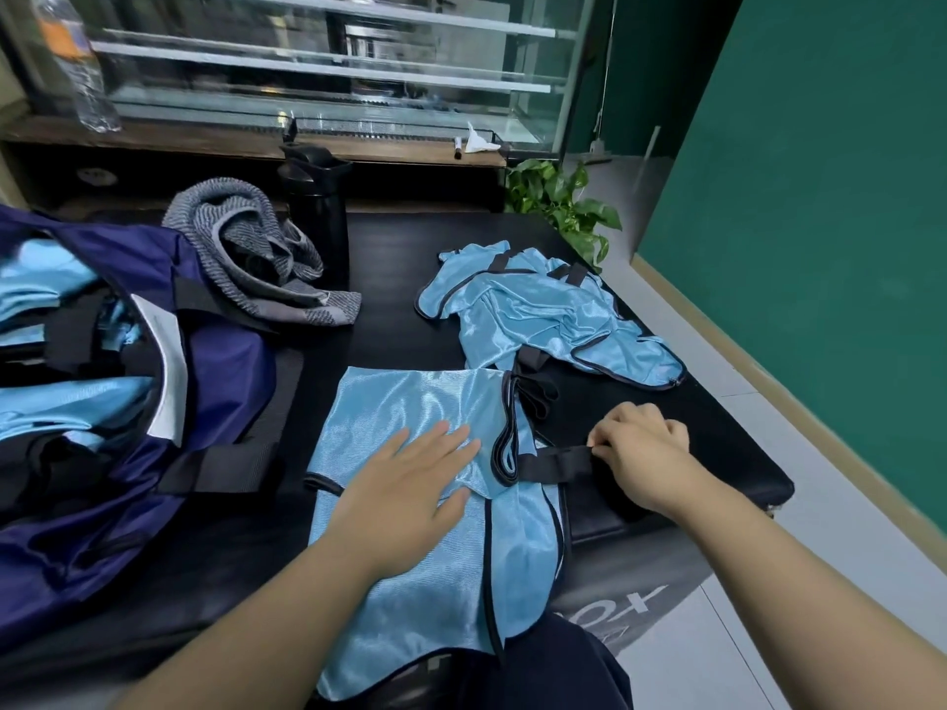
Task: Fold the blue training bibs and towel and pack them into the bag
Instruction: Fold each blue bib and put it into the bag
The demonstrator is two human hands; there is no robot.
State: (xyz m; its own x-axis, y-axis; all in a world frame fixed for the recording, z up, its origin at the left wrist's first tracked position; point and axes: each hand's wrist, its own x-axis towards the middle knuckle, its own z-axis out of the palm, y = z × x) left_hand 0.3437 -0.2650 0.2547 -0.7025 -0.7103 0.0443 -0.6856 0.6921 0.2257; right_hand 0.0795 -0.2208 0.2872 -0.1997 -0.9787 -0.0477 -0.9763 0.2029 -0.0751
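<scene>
A light blue bib (389, 402) with dark trim lies spread on the black table in front of me. My left hand (410, 484) presses flat on its middle, fingers straight. My right hand (640, 448) pinches the bib's black strap (553, 463) at its right side. A second blue bib (538, 310) lies crumpled farther back on the right. The grey towel (256, 258) sits bunched at the back left. The navy bag (220, 361) stands open on the left with blue bibs (51, 407) inside.
A black bottle (317, 217) stands behind the towel. A clear water bottle (77, 69) is on the wooden ledge at the far left, by a glass cabinet (328, 58). A green plant (563, 202) is past the table's (717, 443) back right corner. The table edge drops off on the right.
</scene>
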